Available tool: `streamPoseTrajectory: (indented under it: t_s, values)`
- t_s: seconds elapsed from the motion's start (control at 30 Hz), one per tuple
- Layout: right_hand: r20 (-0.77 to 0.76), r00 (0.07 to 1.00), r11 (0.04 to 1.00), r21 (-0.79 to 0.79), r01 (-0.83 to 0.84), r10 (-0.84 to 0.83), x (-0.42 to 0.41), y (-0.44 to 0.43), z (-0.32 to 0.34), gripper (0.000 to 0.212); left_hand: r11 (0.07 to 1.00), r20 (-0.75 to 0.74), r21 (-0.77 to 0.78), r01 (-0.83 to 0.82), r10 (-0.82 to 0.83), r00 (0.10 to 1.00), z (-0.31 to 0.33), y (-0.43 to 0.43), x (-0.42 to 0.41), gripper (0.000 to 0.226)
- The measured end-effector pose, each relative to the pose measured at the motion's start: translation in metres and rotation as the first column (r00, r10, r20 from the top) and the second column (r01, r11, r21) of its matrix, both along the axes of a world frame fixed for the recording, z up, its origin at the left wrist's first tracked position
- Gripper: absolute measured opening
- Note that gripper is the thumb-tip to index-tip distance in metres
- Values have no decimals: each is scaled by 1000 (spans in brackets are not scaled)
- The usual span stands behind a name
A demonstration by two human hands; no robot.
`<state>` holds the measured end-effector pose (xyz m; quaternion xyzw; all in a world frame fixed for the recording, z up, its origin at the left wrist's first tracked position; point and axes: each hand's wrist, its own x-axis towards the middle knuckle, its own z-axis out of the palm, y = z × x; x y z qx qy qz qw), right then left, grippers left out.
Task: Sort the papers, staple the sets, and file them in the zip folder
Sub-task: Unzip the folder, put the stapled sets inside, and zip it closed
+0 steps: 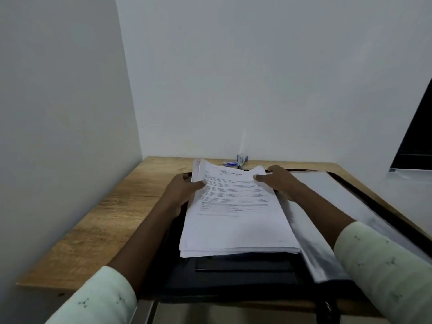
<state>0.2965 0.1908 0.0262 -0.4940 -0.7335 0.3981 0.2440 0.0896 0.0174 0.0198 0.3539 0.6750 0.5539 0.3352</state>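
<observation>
- The stack of papers (236, 225) lies on the open zip folder (233, 277), in the middle of the desk (105, 218).
- The left hand (184, 190) pinches the stack's edge at ten o'clock, thumb on top. The right hand (278, 181) does likewise at two o'clock.
- Sorting looks barely begun (no stapled set shows). Best to peel sheets from the top and keep the near edges squared.
- The stapler (240, 161) waits at twelve o'clock, by the wall.

I am viewing a wooden desk (93, 218) sitting in a corner of two plain white walls (257, 66). A dark panel (416, 141) is showing at right.
</observation>
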Motion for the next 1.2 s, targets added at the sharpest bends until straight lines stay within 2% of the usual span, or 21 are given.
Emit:
streamPoseTrajectory:
  t_s: [0.1,0.17,0.23,0.3,0.37,0.43,0.5,0.6,0.77,0.83,0.97,1.03,1.1,1.2]
  values:
    - [52,999,994,110,6,-11,1,-11,-10,23,999,51,-28,-24,26,998,3,4,7,24]
    - [70,997,984,177,-24,12,-4,-25,-16,31,998,-43,-33,-52,51,998,0,5,8,37]
    - [-44,999,983,181,14,-6,-8,-34,-21,30,999,-123,-4,-40,40,992,-4,8,5,45]
    - [-149,987,984,159,78,-54,-8,-37,-26,16,998,-76,17,-57,59,995,1,5,9,40]
    - [-153,988,984,168,56,-30,-9,-38,-30,28,996,-12,29,-82,83,996,1,3,8,30]
    - [-111,994,980,199,8,14,-11,-44,-33,42,998,-64,2,-63,63,996,-8,4,1,20]
    - [-53,996,971,234,-52,67,-13,-48,-33,44,994,-120,-19,-105,102,987,-13,4,-4,29]
    - [35,996,975,204,-88,82,-7,-41,-24,48,990,-136,-23,-139,135,981,-14,5,-16,46]
    - [70,997,958,284,-36,17,26,-22,-10,41,986,-243,-51,-161,144,959,-5,9,-27,62]
    - [166,986,936,341,-89,33,38,-17,-15,44,978,-355,-54,-201,170,919,0,13,-25,62]
    - [393,916,898,367,-242,86,63,-11,-30,51,965,-644,-53,-258,164,747,12,28,-13,61]
    - [410,911,908,365,-208,44,76,-1,-29,53,979,-683,-51,-195,108,723,19,36,1,57]
    - [402,914,934,343,-98,-52,89,16,-21,56,991,-703,-68,-113,33,710,26,45,19,53]
    - [438,872,945,319,77,-219,113,48,-12,64,987,-705,-161,4,-118,700,33,65,46,57]
